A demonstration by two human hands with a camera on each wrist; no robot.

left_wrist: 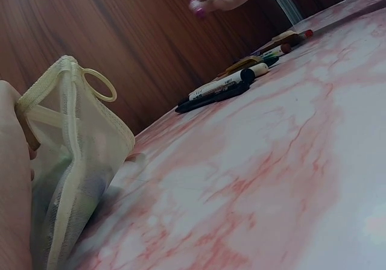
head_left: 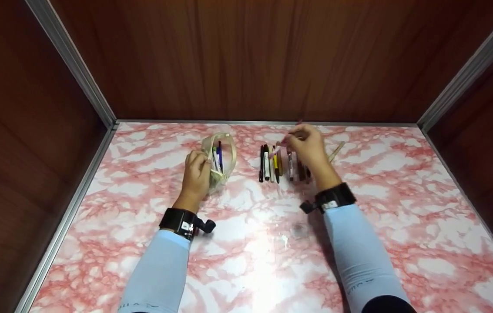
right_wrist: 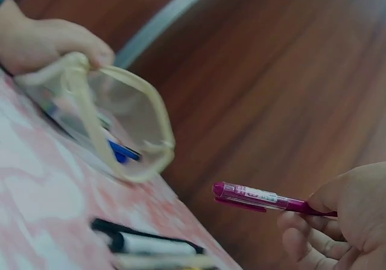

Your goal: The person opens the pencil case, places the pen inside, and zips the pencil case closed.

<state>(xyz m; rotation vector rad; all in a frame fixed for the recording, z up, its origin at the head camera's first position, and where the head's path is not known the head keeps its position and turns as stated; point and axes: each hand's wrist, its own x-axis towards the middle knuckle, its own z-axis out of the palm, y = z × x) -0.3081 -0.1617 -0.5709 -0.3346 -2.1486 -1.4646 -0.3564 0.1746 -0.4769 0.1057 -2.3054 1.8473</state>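
Observation:
My left hand (head_left: 196, 174) grips the edge of a cream see-through mesh pencil pouch (left_wrist: 90, 143) and keeps its mouth spread. Inside lie several pens, among them a blue pen (right_wrist: 123, 151). The right hand (head_left: 309, 148) pinches a magenta pen (right_wrist: 250, 196) between thumb and fingers, with its capped end pointing towards the pouch. That hand is above a row of pens and markers, right of the pouch. A black-capped white marker (head_left: 266, 163) and a black pen (head_left: 261, 164) lie at the row's left end; my right hand covers part of its right side.
A thin tan stick-like item (head_left: 337, 151) lies right of the row, partly behind the right hand. The red-and-white marbled table (head_left: 246, 243) is bounded by brown wood-grain panels (head_left: 246, 61) at the back and both sides, with metal strips along the joins.

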